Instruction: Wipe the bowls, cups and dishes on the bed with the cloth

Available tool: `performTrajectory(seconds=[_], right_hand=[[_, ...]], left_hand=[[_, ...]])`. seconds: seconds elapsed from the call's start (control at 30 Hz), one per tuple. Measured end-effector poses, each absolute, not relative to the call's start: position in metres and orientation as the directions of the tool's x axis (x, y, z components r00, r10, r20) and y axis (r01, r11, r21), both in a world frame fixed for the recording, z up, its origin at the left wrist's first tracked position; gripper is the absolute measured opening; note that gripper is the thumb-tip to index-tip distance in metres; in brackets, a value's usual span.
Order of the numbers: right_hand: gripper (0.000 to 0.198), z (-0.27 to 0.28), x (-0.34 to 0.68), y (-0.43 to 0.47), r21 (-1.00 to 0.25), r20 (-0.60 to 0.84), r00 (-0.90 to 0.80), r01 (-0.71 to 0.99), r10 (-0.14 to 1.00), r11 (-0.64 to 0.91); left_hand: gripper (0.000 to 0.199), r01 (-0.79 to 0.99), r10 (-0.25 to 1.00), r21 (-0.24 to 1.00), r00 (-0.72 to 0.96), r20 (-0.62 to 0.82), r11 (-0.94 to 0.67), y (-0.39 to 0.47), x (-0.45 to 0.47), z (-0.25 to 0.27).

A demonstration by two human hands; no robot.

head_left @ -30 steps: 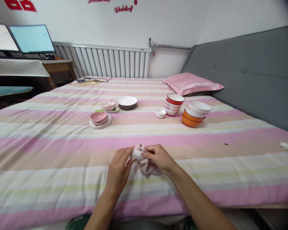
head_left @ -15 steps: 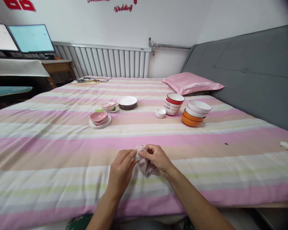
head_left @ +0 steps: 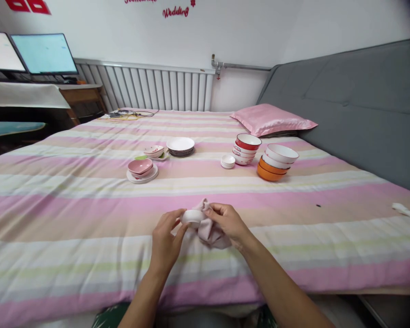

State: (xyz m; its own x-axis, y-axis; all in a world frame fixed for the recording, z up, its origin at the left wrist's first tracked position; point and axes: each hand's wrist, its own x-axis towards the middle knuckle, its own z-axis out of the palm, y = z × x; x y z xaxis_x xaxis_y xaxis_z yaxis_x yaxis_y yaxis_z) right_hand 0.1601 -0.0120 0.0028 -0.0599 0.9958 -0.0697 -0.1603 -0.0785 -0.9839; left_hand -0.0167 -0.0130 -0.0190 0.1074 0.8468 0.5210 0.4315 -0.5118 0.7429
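Observation:
Between thumb and fingers, my left hand grips a small white dish by its left side, tilted on edge. My right hand is closed on a crumpled pale pink cloth, which touches the dish's right side and hangs down below my fingers. Both hands are just above the near part of the striped bedspread. Farther off, a stack of similar small white dishes stands beside a stack of bowls with a red one on top.
Orange and white bowls are stacked at the right. Pink bowls on white plates, patterned dishes and a pile of plates stand left of centre. A pink pillow lies against the grey headboard. Cables lie at the far edge.
The small white dish, hidden behind my fingers and the cloth before, now shows between my hands. My left hand has shifted slightly left and the cloth has opened away from the dish.

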Motion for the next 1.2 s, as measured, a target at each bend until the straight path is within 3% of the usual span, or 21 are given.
performTrajectory(seconds=[0.17, 0.37, 0.43, 0.53, 0.6, 0.7, 0.77, 0.83, 0.9, 1.0, 1.2], right_hand=[[0.03, 0.001, 0.175, -0.007, -0.997, 0.055, 0.13, 0.062, 0.99, 0.047], [0.025, -0.002, 0.196, -0.003, -0.95, 0.114, 0.208, 0.309, 0.971, 0.045], [0.026, -0.005, 0.201, -0.004, -0.896, 0.113, 0.234, 0.444, 0.966, -0.003], [0.044, -0.006, 0.205, -0.005, -0.746, 0.171, 0.327, 0.659, 0.93, -0.095], [0.044, -0.004, 0.205, -0.004, -0.701, 0.249, 0.348, 0.709, 0.904, -0.08], [0.03, 0.002, 0.197, -0.003, -0.789, 0.29, 0.3, 0.612, 0.909, 0.05], [0.027, 0.006, 0.186, -0.005, -0.92, 0.188, 0.207, 0.378, 0.96, 0.099], [0.033, 0.01, 0.174, -0.009, -0.994, 0.055, 0.051, 0.1, 0.997, 0.049], [0.038, 0.013, 0.163, -0.013, -0.998, -0.016, -0.103, -0.051, 0.995, -0.021], [0.034, 0.017, 0.153, -0.019, -0.991, -0.026, -0.239, -0.125, 0.971, -0.057], [0.029, 0.015, 0.147, -0.019, -0.983, -0.039, -0.223, -0.167, 0.974, -0.078]], left_hand=[[0.029, 0.31, 0.925, 0.883, -0.031, 0.38, -0.352, -0.012, -0.019, -0.016], [0.04, 0.128, 0.975, 0.984, -0.172, 0.144, -0.123, -0.012, -0.021, -0.007], [0.043, 0.01, 0.983, 0.997, -0.168, 0.074, -0.074, -0.012, -0.02, -0.005], [0.044, -0.132, 0.992, 0.991, -0.129, -0.004, -0.013, -0.013, -0.019, -0.003], [0.043, -0.185, 0.993, 0.983, -0.114, -0.031, 0.009, -0.014, -0.018, -0.002], [0.042, -0.224, 0.994, 0.974, -0.096, -0.055, 0.032, -0.015, -0.018, -0.002], [0.041, -0.233, 0.994, 0.971, -0.083, -0.067, 0.045, -0.015, -0.017, -0.002], [0.041, -0.238, 0.996, 0.97, -0.065, -0.065, 0.048, -0.015, -0.017, -0.003], [0.04, -0.239, 0.997, 0.97, -0.048, -0.059, 0.046, -0.016, -0.017, -0.003], [0.04, -0.241, 0.997, 0.969, -0.041, -0.067, 0.055, -0.016, -0.016, -0.002], [0.042, -0.248, 0.994, 0.966, -0.062, -0.086, 0.068, -0.016, -0.014, 0.0]])
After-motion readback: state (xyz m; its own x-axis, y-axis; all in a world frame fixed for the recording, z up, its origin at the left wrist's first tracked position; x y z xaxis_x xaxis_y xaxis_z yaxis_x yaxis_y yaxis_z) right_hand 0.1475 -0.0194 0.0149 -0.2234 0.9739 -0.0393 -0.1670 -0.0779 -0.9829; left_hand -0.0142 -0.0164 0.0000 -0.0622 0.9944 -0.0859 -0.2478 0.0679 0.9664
